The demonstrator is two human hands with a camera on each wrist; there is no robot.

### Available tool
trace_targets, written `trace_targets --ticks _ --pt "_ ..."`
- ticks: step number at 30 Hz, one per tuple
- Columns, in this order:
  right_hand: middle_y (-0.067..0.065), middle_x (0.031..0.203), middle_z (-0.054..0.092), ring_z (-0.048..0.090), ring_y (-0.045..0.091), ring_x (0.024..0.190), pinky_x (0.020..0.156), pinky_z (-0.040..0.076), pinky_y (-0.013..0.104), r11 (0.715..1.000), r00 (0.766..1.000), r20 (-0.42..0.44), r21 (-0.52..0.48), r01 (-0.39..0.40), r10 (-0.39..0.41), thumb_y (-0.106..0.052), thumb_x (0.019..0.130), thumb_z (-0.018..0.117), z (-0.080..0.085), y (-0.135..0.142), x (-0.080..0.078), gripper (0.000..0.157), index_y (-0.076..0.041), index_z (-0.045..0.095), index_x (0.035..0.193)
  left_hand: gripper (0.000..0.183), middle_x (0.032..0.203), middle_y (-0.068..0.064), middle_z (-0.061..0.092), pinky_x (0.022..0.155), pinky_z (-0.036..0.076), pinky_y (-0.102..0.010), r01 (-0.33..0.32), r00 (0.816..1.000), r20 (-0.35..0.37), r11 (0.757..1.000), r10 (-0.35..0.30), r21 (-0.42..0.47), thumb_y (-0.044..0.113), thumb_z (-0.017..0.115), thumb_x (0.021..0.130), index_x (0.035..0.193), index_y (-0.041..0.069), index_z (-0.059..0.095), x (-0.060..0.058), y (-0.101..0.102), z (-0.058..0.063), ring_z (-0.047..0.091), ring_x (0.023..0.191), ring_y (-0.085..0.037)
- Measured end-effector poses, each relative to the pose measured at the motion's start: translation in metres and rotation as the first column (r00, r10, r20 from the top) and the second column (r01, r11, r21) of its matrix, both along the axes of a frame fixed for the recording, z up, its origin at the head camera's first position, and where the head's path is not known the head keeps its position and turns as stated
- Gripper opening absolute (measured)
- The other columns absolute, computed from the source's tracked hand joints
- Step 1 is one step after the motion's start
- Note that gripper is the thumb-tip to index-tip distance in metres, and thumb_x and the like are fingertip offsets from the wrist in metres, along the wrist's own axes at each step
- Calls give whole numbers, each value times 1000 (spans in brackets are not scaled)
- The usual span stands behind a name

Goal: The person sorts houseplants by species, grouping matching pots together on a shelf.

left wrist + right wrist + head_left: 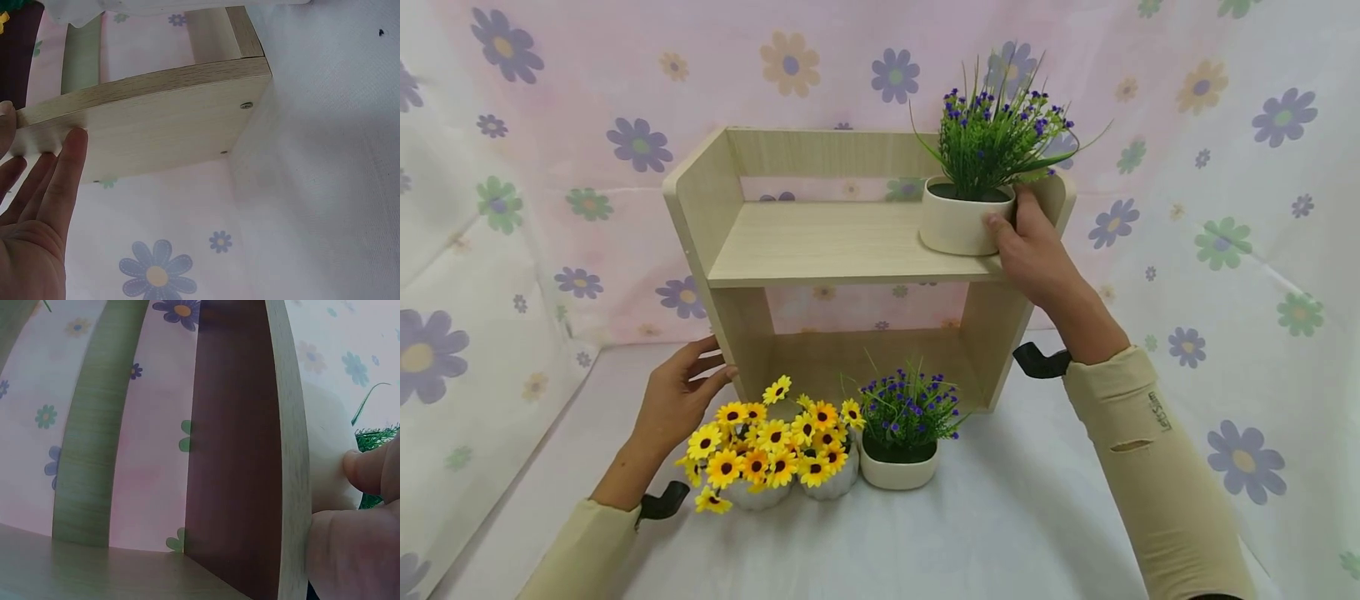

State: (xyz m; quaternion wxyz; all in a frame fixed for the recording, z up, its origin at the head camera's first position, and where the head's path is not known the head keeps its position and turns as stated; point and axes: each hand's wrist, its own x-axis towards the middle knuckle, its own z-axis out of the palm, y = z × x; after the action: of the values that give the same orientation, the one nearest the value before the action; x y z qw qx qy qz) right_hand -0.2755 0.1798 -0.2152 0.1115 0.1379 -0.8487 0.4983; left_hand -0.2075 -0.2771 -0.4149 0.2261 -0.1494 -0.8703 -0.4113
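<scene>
— Fingers?

— The right hand point(1037, 246) grips a cream-white oval pot point(958, 225) of purple-flowered greenery point(985, 146), thumb in front; the left hand's point(677, 396) extended fingers touch the left side panel point(169, 125) of a pale wood-grain shelf unit point(827, 152).

— And the pot?

— Over the upper board's point(820, 242) right end; whether its base touches, I can't tell. I'd judge it's being positioned; the next move calls for a level base before the thumb loosens.

— Arms?

— Right forearm point(1138, 450) angled up and inward; left forearm point(625, 475) lower, outside the unit.
</scene>
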Motion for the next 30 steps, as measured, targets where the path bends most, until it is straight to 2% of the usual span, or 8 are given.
trace_targets --ticks 5,13,16,20,25,28,30 --pt "8 177 11 17 19 161 135 12 40 1000 1000 3 -7 19 -19 -24 116 41 1 -1 -3 69 -10 2 171 58 149 -16 61 92 58 -25 -5 1000 -1 1000 5 -5 14 73 102 156 15 53 0 1 0 70 122 -41" --pt "9 178 10 14 18 162 134 11 37 999 1000 0 -46 26 -26 -21 116 40 -2 -2 -4 68 -8 2 171 57 149 -17 61 92 58 -24 -10 1000 8 1000 10 -6 15 73 102 156 13 53 0 0 1 69 123 -42" --pt "8 178 10 13 17 162 134 10 35 999 999 -6 -41 34 -34 -21 116 40 -3 -2 -3 68 -8 2 171 57 149 -17 61 92 58 -28 -12 1000 13 1000 12 -10 15 73 103 156 12 53 1 0 0 69 123 -43" --pt "9 178 9 13 17 162 134 10 35 999 999 -14 -29 43 -43 -21 115 41 -4 -3 -2 70 -7 1 171 56 149 -17 61 93 58 -27 -7 1000 9 1000 7 -7 15 73 102 155 12 54 0 0 -1 69 123 -43" --pt "13 176 16 20 20 160 134 16 38 999 998 -37 -3 42 -42 -22 115 44 -6 -2 0 68 -6 7 170 57 149 -16 61 93 58 -28 -2 1000 8 1000 2 -7 14 73 102 156 14 54 -1 -1 -3 69 123 -42" --pt "15 174 19 20 19 161 133 19 38 1000 999 -41 -20 6 -7 -22 114 46 -7 -1 4 64 -3 14 167 57 149 -16 61 93 58 -24 0 1000 8 1000 0 -5 13 73 102 155 15 54 -1 -1 -3 69 123 -41" --pt "14 175 17 17 18 162 133 20 37 998 999 -39 -52 -35 33 -20 114 48 -8 0 7 65 -3 14 166 57 149 -15 61 93 57 -21 -1 1000 6 1000 1 -4 13 73 102 155 15 54 -1 -2 -2 69 123 -41"
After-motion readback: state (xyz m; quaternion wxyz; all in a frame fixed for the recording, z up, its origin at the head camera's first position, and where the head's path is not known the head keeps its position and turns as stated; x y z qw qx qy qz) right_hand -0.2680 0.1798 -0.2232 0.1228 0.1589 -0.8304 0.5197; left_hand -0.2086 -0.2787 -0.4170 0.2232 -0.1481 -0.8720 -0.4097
